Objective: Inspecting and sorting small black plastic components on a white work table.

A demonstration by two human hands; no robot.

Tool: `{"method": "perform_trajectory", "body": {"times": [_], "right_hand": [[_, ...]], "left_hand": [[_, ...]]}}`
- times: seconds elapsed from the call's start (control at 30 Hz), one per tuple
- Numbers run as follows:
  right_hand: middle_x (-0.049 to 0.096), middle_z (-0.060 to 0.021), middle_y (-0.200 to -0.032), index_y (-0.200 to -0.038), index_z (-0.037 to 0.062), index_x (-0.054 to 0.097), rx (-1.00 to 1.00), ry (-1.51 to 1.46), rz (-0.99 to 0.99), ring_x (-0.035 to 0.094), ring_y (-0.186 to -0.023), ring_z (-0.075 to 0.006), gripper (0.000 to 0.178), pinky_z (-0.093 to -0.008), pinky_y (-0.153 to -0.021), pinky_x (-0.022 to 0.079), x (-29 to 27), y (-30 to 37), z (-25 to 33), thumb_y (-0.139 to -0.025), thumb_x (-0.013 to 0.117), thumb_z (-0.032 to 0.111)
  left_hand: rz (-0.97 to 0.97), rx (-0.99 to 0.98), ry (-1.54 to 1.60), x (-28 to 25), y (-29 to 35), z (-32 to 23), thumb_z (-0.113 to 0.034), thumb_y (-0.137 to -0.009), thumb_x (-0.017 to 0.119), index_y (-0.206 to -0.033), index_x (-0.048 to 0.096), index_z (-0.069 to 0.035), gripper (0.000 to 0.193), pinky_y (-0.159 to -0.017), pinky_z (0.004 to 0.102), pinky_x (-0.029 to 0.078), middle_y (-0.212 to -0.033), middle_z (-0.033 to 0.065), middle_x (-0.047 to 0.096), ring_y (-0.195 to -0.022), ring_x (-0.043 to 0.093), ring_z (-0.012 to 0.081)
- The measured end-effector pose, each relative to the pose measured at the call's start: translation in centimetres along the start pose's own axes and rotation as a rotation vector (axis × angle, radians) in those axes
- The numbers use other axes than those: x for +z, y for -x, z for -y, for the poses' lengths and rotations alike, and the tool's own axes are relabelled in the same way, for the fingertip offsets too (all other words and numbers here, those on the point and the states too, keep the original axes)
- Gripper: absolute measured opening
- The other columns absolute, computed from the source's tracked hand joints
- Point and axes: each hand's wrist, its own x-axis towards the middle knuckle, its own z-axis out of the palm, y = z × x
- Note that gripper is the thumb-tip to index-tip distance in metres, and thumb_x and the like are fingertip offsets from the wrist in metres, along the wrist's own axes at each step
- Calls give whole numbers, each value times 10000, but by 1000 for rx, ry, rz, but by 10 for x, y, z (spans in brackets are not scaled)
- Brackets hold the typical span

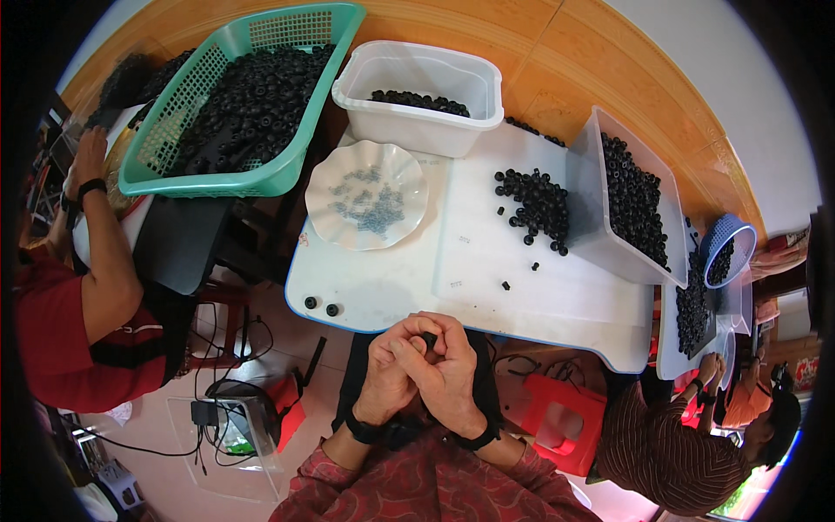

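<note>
Just past the table's front edge, my left hand (pixel 388 376) and my right hand (pixel 450 381) are pressed together. Both are closed around a small black round part (pixel 429 339), which shows only in a gap between the fingers. Most of it is hidden, and I cannot make out any second piece. Two similar black round parts (pixel 322 306) sit to the left, at the table's near corner. Farther off, a white wavy-rimmed plate (pixel 323 196) holds many tiny translucent bits. A loose heap of black parts (pixel 535 202) lies on the white tabletop (pixel 383 283), right of the plate.
At the back stand a white tub (pixel 416 65) and, to its right, a grey bin (pixel 584 196), both with black parts. A green basket (pixel 300 161) full of them stands left. Co-workers sit on both sides. Right of me is a red stool (pixel 570 409); cables (pixel 209 409) trail across the floor left.
</note>
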Motion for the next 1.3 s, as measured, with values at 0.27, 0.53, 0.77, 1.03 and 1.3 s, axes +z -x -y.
{"method": "perform_trajectory", "body": {"times": [0.27,0.53,0.77,1.03,1.3], "right_hand": [[593,-75,-903,-1145,-14,576,-9,-14,-2,535,-784,-110,494,-254,-707,489,-1,0,3,-772,813,209],[545,-147,-1205,-1209,-27,606,-448,186,116,587,-881,-191,332,-286,-761,494,-34,-3,35,-883,646,14],[578,-103,-1166,-1108,53,696,-378,93,171,624,-919,-182,244,-273,-788,514,-53,2,34,-872,659,4],[596,-81,-1117,-1042,26,693,-331,-89,147,597,-705,-87,197,-208,-620,498,-62,8,41,-857,667,-38],[557,-92,-1140,-1039,-19,672,-381,-56,148,590,-963,-152,179,-250,-812,502,-79,14,36,-869,640,-66]], "left_hand": [[47,33,-53,-6,0,-2,-169,-971,586,-1098,585,32,237,-761,218,476,-973,72,588,-861,568,110],[55,-20,112,3,4,-9,-151,-992,549,-1124,594,26,225,-760,235,495,-972,52,631,-843,588,94],[108,-8,26,12,7,-6,-144,-972,591,-1102,630,6,202,-725,238,500,-939,50,653,-800,596,93],[100,-5,-48,34,12,-8,-159,-941,635,-1011,665,3,179,-649,271,516,-868,68,658,-702,592,128],[126,-58,-102,46,19,-12,-92,-940,622,-1069,650,39,186,-694,277,559,-887,85,656,-745,626,139]]}}
